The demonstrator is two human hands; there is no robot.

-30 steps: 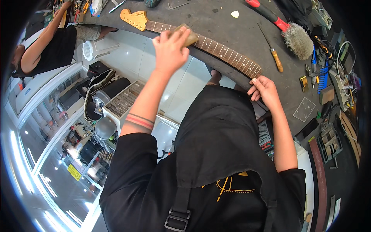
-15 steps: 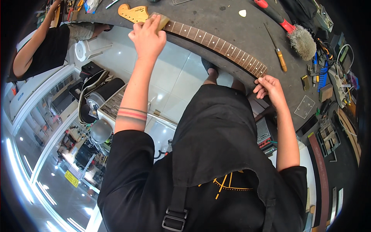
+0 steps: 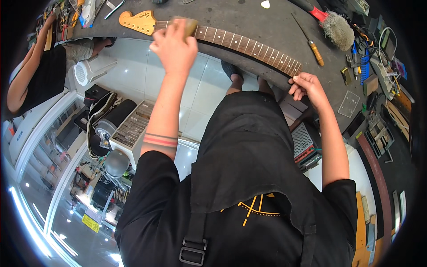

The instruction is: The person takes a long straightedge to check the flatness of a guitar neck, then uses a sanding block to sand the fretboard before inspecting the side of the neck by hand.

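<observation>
A guitar neck [image 3: 246, 45] with a dark fretboard and pale wooden headstock [image 3: 138, 22] lies near the bench edge. My left hand [image 3: 175, 49] is closed on an olive-tan block [image 3: 192, 25], blurred by motion, on the fretboard near the headstock. At the neck's other end, my right hand [image 3: 304, 86] pinches the heel between thumb and curled fingers. Above it lie a wooden-handled rasp or file [image 3: 314, 51] and a fuzzy brush with a red-and-black handle [image 3: 338, 32].
The grey bench [image 3: 235, 13] carries a white pick [image 3: 265, 4], a clear plate [image 3: 348, 103] and several tools at the right. Below are a white stool [image 3: 84, 73], bags [image 3: 100, 107] and a parts box [image 3: 131, 122]. Another person [image 3: 38, 75] stands at the far left.
My left hand and block have slid along the fretboard toward the headstock since a second ago. The whole view has shifted slightly. My right hand stays at the heel.
</observation>
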